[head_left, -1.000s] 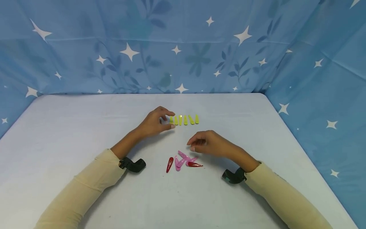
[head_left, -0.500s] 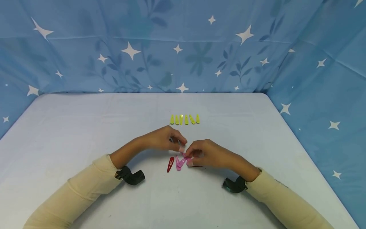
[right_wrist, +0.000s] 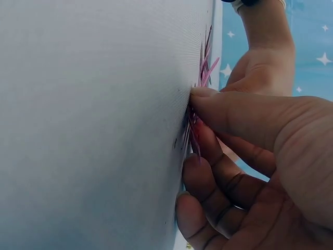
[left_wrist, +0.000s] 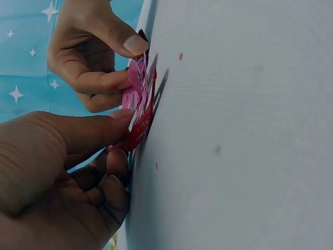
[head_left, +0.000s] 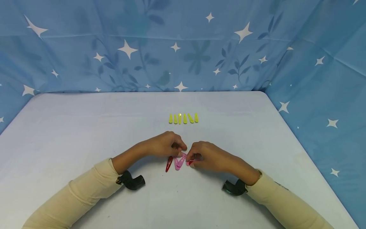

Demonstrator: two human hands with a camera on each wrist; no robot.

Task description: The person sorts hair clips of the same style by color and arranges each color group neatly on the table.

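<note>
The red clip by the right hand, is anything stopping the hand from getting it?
Nothing visible stands between them. In the head view, the right hand has the red clip right at its fingertips, which hide part of it. The end of a pink clip sits close beside it, but doesn't seem to block the hand.

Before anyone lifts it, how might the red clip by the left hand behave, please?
The red clip looks slim and small beside the left hand, so it is probably light. Its flat, tapered outline suggests sliding rather than rolling. Its straight outline hints at stiffness.
</note>
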